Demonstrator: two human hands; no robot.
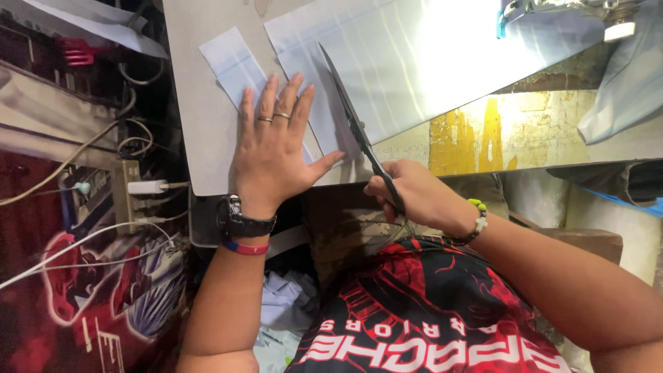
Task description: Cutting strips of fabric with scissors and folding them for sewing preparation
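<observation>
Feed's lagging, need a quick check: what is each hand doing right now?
Left hand: open, flat, pressing down the pale blue fabric.
Right hand: closed on the scissors, blades at the fabric.

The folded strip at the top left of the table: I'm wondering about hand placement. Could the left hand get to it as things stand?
Probably yes. The left hand lies flat on pale fabric, its fingers already touching the folded strip, nothing between.
</observation>
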